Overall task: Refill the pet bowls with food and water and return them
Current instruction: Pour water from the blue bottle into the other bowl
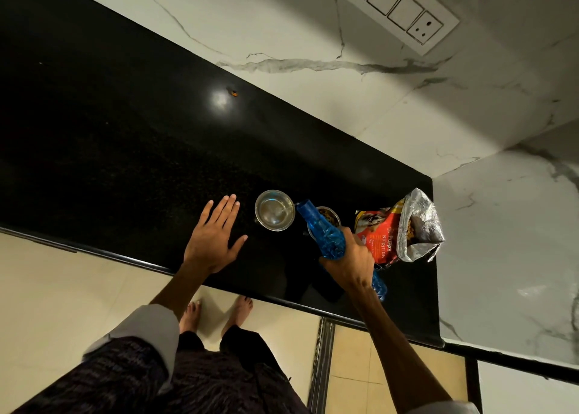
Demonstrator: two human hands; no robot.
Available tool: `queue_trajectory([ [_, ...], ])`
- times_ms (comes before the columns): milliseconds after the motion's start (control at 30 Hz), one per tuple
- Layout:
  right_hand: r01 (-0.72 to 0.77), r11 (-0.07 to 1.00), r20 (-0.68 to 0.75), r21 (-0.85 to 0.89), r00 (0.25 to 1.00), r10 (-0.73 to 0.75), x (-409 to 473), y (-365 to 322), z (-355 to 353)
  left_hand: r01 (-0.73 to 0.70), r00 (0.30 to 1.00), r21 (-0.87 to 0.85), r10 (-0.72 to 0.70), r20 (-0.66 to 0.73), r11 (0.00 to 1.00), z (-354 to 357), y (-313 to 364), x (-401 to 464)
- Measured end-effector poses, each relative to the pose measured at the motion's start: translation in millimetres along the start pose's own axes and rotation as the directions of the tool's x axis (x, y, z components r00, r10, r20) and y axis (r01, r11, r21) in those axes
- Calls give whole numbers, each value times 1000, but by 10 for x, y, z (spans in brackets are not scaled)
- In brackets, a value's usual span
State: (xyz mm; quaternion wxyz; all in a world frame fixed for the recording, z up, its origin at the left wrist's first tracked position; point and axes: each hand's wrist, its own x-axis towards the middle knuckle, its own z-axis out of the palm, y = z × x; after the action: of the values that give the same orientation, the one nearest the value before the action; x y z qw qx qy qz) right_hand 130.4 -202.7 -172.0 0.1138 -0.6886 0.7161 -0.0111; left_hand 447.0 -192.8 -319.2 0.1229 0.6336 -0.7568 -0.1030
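Over black counter (125, 138), right hand (351, 263) grips tilted blue bottle (322, 232); left hand (213, 238) fingers spread flat.

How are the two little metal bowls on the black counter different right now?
The left round steel bowl holds clear water and shows fully; the right round steel bowl holds brown kibble and is partly hidden behind the tilted blue plastic bottle. The bottle's mouth points at the left bowl, not the right. Both are shiny and stand upright on the black counter.
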Motion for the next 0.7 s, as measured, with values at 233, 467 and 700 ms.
queue_trajectory([
  [233, 2, 1000, -6, 15, 1000, -2, -29, -38, -38, -3, 1000, -8, 3, -12, 1000, 8, -6, 3],
  [467, 16, 995, -54, 99, 998, -10, -51, -128, -66, -15, 1000, 2, 15, -12, 1000, 14, -5, 2],
  [700, 26, 976, -87, 215, 996, -7, -50, -299, -94, -12, 999, -11, 12, 39, 1000, -34, 4, 9],
])
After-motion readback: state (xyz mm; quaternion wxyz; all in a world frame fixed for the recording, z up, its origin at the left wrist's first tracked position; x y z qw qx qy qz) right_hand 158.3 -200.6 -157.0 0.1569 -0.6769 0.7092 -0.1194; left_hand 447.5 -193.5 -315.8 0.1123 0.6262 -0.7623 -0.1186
